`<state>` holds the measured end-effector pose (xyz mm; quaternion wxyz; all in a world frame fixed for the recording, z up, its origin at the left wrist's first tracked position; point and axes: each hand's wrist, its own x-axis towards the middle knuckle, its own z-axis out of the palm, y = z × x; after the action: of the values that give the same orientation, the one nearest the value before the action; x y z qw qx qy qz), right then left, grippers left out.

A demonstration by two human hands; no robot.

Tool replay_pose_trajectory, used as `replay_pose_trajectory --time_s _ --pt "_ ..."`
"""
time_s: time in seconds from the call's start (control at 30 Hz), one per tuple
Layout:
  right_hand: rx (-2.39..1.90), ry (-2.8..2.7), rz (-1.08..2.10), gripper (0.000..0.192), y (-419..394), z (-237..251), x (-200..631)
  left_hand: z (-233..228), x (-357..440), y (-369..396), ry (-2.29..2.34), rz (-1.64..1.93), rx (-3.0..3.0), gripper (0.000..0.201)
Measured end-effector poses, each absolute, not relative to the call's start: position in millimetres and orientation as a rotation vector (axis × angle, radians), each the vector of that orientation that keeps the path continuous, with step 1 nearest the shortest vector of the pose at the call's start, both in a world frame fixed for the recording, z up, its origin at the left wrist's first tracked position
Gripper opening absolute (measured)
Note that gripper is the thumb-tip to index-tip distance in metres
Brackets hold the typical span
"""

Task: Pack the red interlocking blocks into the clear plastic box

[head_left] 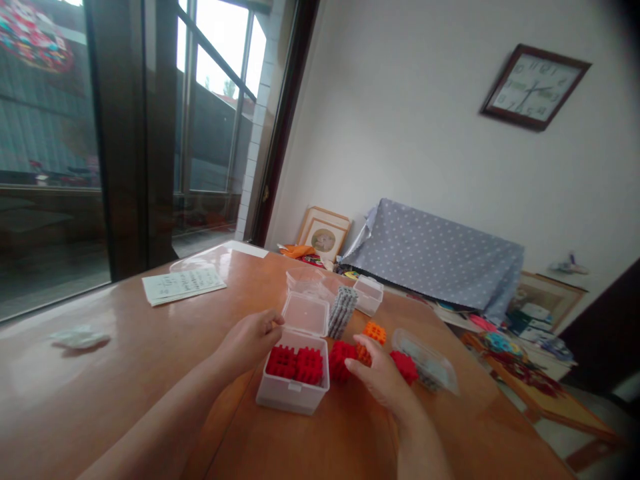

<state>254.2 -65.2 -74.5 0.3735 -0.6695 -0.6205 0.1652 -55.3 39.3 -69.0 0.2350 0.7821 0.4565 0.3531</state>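
Observation:
A clear plastic box (293, 398) stands in front of me with its lid (306, 315) swung back. Inside it sit two red interlocking-block cubes (309, 366), side by side. At the box's left back corner is my left hand (254, 341), fingers curled in; whether they pinch anything is hidden. To the right of the box, my right hand (376, 375) has its thumb and fingers apart. It is close to a red block cube (342, 361) and orange block pieces (375, 331). Another red block piece (404, 367) lies just beyond that hand.
Behind the box rises a grey block stack (343, 311), near a small clear container (369, 295). A clear tub (426, 363) lies at the right. Written paper (184, 285) and a crumpled white wrapper (80, 337) rest on the wooden table (165, 353).

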Motion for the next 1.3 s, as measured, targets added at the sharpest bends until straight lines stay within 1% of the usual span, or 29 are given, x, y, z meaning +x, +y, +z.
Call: replay_pose_trajectory --time_s 0.17,0.47,0.73,0.87,0.93,1.13,1.3 --pt "-1.746 -1.624 0.429 0.067 -61.4 -78.4 255.2 -69.8 -54.0 39.3 1.250 0.968 2.125 0.022" --pt "-1.789 -1.673 0.402 0.064 -59.6 -82.4 254.6 -72.0 -54.5 41.1 1.231 0.958 2.136 0.022" --pt "-1.774 -1.656 0.394 0.052 -59.9 -84.0 253.5 -75.0 -53.7 42.1 1.237 0.977 2.123 0.022" --pt "-1.779 -1.637 0.370 0.041 -59.9 -79.4 254.2 -73.8 -54.8 42.1 1.240 0.968 2.137 0.021" --pt "-1.782 -1.634 0.367 0.038 -60.2 -77.4 254.6 -71.9 -55.1 41.3 1.248 0.959 2.143 0.021" --pt "-1.791 -1.628 0.388 0.060 -61.4 -79.3 255.1 -67.4 -55.6 39.0 1.260 0.948 2.158 0.021" --pt "-1.800 -1.624 0.429 0.056 -60.1 -84.5 256.4 -65.9 -55.4 37.7 1.256 0.957 2.154 0.021"
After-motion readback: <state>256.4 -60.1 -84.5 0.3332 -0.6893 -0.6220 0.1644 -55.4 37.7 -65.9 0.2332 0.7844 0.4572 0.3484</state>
